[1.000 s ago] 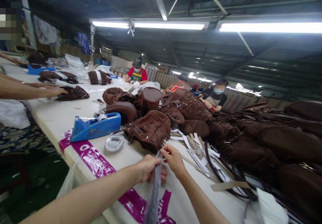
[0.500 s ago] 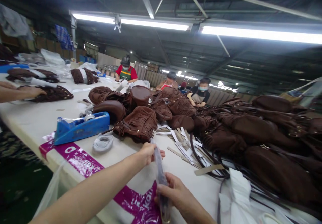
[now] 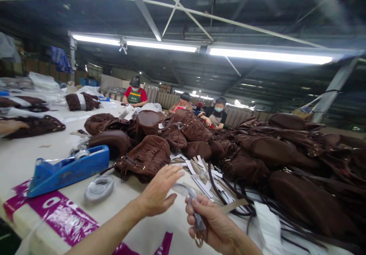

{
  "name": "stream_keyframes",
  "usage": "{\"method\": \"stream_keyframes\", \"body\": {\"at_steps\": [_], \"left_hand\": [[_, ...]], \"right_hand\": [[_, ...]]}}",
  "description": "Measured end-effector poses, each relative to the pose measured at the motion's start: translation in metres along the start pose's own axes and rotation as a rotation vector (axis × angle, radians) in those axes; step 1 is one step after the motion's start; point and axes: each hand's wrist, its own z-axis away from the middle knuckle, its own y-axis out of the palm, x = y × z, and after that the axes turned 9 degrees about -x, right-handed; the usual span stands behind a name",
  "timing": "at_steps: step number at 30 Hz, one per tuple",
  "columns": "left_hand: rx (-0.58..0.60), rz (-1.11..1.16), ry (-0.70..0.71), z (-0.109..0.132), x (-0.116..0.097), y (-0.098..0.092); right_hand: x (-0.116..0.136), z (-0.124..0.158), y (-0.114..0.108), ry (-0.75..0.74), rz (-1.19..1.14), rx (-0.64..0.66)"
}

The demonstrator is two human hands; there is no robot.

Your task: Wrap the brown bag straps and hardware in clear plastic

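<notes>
My right hand is closed around a bunched clear plastic sleeve with a dark strap and a small metal ring inside. Its upper end curls toward my left hand, whose fingers are stretched out and apart, holding nothing, just beside the sleeve's tip. Both hands hover over the white table near its front edge. A brown fringed bag lies directly beyond them.
A blue tape dispenser and a grey coiled roll sit at the left. Brown bags, dark straps and paper strips pile up at the right. Another person's hand rests far left; three masked workers sit across.
My left hand has let go of the sleeve and opened. My right hand has gathered the sleeve into its fist. The view has tilted up and panned right.
</notes>
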Motion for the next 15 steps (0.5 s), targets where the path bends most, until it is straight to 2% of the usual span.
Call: {"method": "stream_keyframes", "body": {"at_steps": [2, 4, 7, 10, 13, 15], "left_hand": [[0.109, -0.029, 0.012, -0.006, 0.013, 0.009], [0.133, -0.096, -0.056, -0.012, 0.031, 0.018], [0.139, -0.172, -0.064, -0.018, 0.048, 0.025], [0.172, -0.129, -0.077, -0.02, 0.045, 0.024], [0.195, -0.005, -0.128, -0.024, 0.036, 0.021], [0.161, 0.025, -0.132, -0.026, 0.036, 0.022]], "right_hand": [[0.003, -0.004, -0.003, 0.011, -0.092, -0.052], [0.003, -0.005, -0.009, 0.055, -0.157, -0.083], [0.002, 0.0, -0.019, 0.086, -0.137, -0.008], [0.002, 0.006, -0.019, -0.008, -0.084, 0.032], [0.007, -0.001, -0.01, -0.149, -0.072, -0.03], [0.011, -0.014, -0.002, -0.285, -0.05, -0.073]]}}
